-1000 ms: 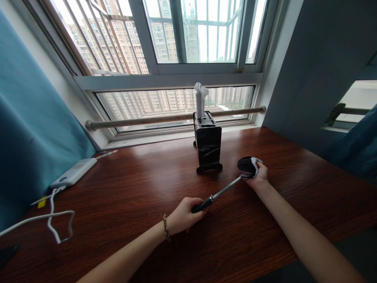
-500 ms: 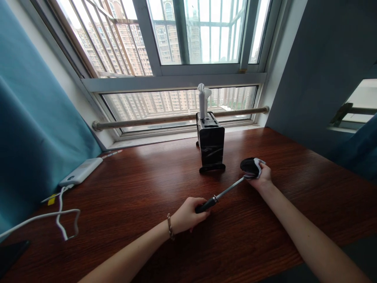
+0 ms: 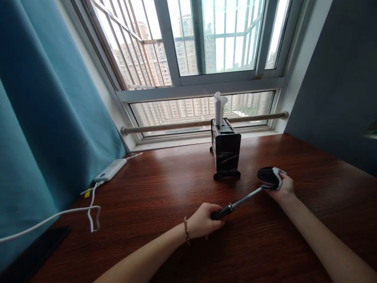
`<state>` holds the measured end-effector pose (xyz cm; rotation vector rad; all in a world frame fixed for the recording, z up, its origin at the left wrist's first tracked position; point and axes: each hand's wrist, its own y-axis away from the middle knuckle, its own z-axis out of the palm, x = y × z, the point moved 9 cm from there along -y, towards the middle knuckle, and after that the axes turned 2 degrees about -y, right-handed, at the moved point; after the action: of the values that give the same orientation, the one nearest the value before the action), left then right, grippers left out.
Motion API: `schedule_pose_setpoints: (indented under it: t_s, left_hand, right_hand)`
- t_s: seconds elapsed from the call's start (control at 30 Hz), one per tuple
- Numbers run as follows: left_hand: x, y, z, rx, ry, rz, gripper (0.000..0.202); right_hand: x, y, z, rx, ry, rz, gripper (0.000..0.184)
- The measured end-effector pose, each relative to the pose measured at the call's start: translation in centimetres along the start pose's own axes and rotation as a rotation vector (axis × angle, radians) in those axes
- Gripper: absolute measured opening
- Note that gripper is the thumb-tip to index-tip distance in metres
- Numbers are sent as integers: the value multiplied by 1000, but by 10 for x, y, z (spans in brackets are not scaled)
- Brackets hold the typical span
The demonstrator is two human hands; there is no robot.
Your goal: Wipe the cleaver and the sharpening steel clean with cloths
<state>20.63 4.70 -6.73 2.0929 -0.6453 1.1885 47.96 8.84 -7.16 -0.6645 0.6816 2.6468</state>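
My left hand [image 3: 207, 221] is closed round the black grip of a ladle [image 3: 246, 197], whose thin metal shaft slants up to the right. At the far end sits its dark, rounded head [image 3: 268, 177]; part of that end is hidden, so its exact shape is hard to make out. A grey-white cloth [image 3: 278, 179] is pressed against the head by my right hand [image 3: 286, 188], with the fingers wrapped behind it. Both hands are low over the brown wooden table.
A black tissue box [image 3: 228, 153] with a tissue standing out of it is beyond the ladle. At left lie a white power bank [image 3: 110, 170], a white cable [image 3: 55, 215] and a flat black object [image 3: 44, 249]. A blue curtain [image 3: 67, 98] hangs beside the window.
The camera view has turned left, so everything appears farther right in the picture. Both hands keep their hold, with little visible change between them and the ladle.
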Motion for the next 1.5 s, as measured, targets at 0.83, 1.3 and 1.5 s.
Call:
schedule_pose_setpoints:
  t_s: [0.83, 1.3, 1.5]
  left_hand:
    - [0, 0, 0, 17, 31, 5, 20]
    - [-3, -1, 1, 12, 45, 15, 22]
    - [-2, -1, 1, 12, 50, 24, 21]
  right_hand:
    - [4, 8, 3, 42, -16, 63, 25]
    - [4, 9, 3, 63, -20, 68, 34]
    - [4, 10, 5, 48, -31, 70, 39]
